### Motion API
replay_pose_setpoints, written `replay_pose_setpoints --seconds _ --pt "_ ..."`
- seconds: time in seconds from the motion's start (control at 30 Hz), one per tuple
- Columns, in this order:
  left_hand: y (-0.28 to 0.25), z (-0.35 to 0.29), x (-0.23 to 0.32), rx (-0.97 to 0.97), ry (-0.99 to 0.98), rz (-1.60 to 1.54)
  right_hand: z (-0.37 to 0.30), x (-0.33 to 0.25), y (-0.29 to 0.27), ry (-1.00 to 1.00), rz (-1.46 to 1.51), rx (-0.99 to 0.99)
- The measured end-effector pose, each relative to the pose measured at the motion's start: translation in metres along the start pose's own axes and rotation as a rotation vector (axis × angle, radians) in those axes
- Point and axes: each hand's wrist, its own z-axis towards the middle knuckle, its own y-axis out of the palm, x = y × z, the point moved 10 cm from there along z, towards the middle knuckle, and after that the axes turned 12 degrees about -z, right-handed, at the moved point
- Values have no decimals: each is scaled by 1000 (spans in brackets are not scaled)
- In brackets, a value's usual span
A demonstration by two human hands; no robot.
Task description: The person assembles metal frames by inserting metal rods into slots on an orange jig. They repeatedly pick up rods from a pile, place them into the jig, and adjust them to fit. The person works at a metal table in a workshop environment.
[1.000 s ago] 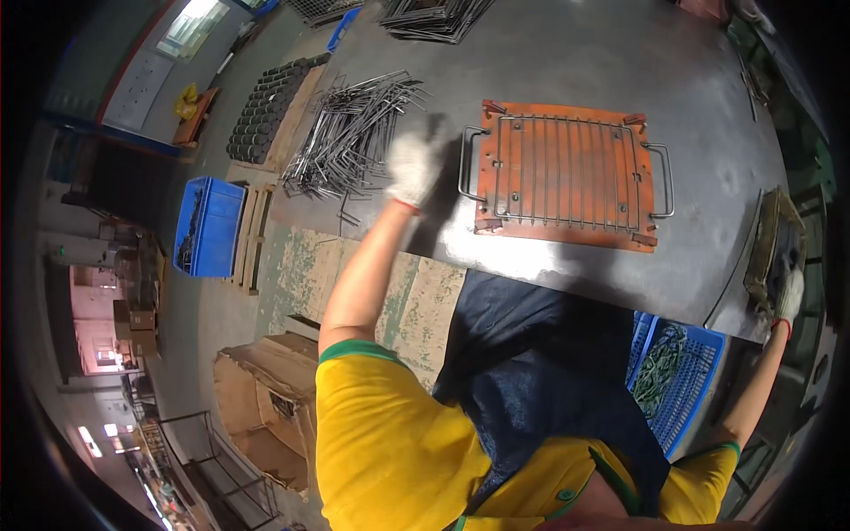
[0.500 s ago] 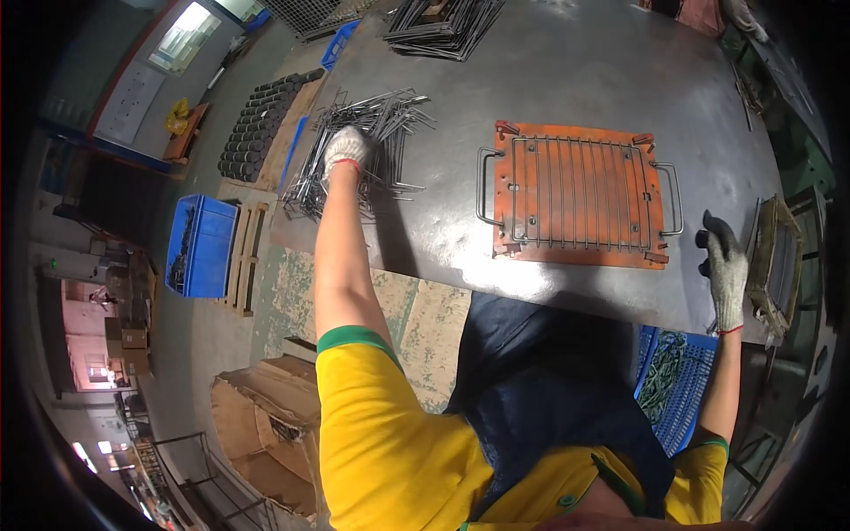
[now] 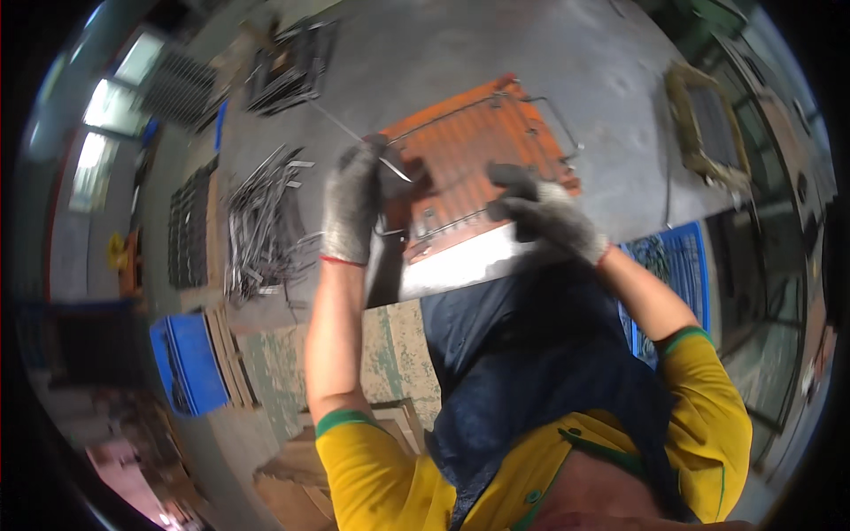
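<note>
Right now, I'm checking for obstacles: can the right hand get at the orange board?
Probably yes: the right hand overlaps the orange board in this view, with nothing visible between; contact is unclear.

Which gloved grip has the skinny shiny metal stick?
The left grip, gloved in greyish knit: a thin, silvery metal rod pokes out on both sides. The right grip, gloved alike, shows no rod.

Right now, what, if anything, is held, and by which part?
Left hand: a thin metal rod, gripped partway along its length. Right hand: nothing visibly held.
</note>
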Motion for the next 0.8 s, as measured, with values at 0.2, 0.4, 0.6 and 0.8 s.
replay_pose_setpoints --seconds 0.2,0.4,0.6,0.8 --pt "94 -10 -113 -45 -229 -161 -17 3 -46 -35 18 301" --pt "111 12 -154 -88 -297 339 -32 8 -72 -101 -351 406" --pt "123 30 -130 -154 124 1231 -14 34 -82 51 -402 357" --pt "162 19 -121 -354 700 1595 -8 41 -85 127 -477 319"
